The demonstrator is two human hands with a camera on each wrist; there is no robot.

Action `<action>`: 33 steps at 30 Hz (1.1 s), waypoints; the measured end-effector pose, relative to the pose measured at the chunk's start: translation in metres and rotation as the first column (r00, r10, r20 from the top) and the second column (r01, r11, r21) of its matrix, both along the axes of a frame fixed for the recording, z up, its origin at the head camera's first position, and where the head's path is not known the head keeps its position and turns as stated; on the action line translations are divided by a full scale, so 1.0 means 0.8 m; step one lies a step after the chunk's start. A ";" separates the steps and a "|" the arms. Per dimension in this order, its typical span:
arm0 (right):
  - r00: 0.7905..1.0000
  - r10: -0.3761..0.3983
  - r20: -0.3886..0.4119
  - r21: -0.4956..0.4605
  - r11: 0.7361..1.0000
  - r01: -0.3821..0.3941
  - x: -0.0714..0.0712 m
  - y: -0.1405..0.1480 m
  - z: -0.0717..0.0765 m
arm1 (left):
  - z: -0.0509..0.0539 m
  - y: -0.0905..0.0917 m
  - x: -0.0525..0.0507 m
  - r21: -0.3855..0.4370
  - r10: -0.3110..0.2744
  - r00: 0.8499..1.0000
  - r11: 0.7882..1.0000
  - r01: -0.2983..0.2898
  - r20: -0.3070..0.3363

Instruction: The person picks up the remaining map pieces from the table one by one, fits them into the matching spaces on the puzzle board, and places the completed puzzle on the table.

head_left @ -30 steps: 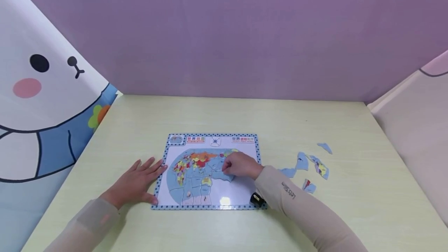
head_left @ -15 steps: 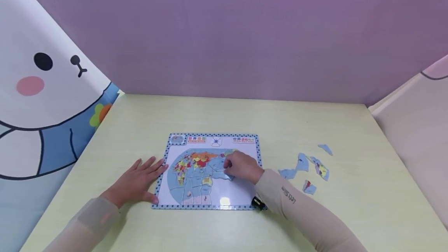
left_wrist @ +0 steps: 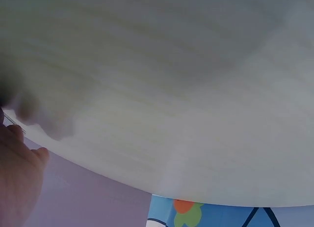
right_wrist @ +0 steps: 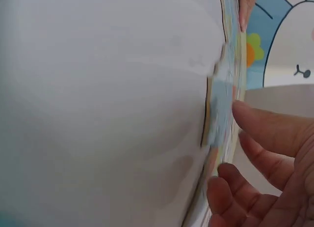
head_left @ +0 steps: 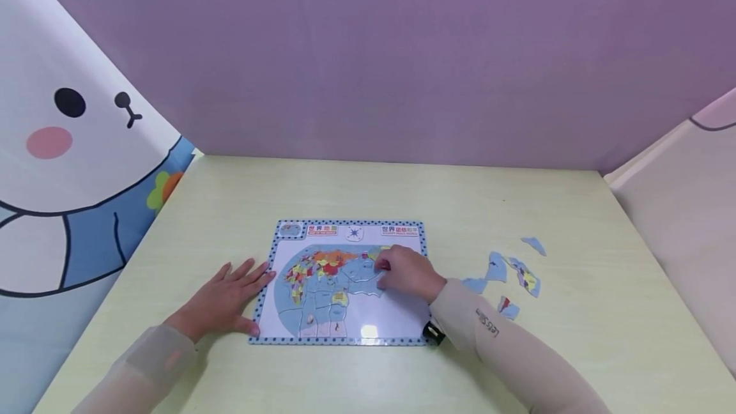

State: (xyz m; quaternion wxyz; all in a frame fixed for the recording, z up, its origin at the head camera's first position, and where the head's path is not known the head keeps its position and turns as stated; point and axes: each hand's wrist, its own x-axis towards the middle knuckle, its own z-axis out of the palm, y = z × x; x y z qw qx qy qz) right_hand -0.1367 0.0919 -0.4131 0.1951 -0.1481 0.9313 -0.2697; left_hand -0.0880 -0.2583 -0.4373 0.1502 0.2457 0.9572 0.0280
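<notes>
Table point(head_left: 356, 187) is bearing the board point(head_left: 397, 318). Map point(head_left: 319, 280) is lying on the board. Left hand point(head_left: 221, 299), fingers spread, is resting at the board's 9 o'clock edge. Right hand point(head_left: 411, 272) is holding thumb and fingers apart, loosely curved, tips at the map's 3 o'clock edge; contact unclear. Map is spreading toward 9 o'clock from those tips. Five loose pieces point(head_left: 523, 275) are lying beyond the board's 3 o'clock edge.
</notes>
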 end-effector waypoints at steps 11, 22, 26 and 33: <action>1.000 0.003 0.007 0.076 0.997 -0.004 -0.001 0.015 -0.004 | 0.004 0.001 0.001 0.000 0.006 1.000 1.000 -0.006 -0.001; 0.999 -0.025 0.033 0.079 0.997 0.022 -0.002 0.013 -0.005 | 0.002 0.001 -0.001 0.013 0.008 1.000 1.000 -0.009 0.011; 0.999 -0.025 0.030 0.075 0.997 0.023 -0.002 0.012 -0.005 | 0.002 0.001 0.000 0.018 0.012 1.000 1.000 -0.012 0.023; 1.000 -0.014 0.016 0.085 0.996 0.013 -0.003 0.011 -0.007 | 0.001 0.002 -0.001 0.038 0.012 0.999 0.999 -0.014 0.042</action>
